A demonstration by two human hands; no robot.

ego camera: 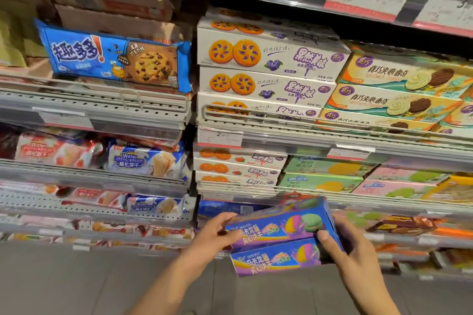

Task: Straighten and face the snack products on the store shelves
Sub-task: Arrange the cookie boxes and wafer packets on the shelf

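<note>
Two purple and blue macaron biscuit boxes (279, 230) are stacked one on the other and held out in front of a low shelf. My left hand (216, 234) grips the left end of the upper box. My right hand (344, 240) grips the right end of the stack, thumb on the front face. The lower box (276, 259) sticks out below the upper one. Behind them more blue boxes (220, 208) lie on the shelf.
White blueberry biscuit boxes (266, 59) are stacked above, beside yellow sandwich cookie boxes (399, 77). A blue chocolate chip cookie pack (115, 59) lies tilted at upper left. Wafer packs (146, 160) fill the left shelves. Grey floor (76, 281) lies below.
</note>
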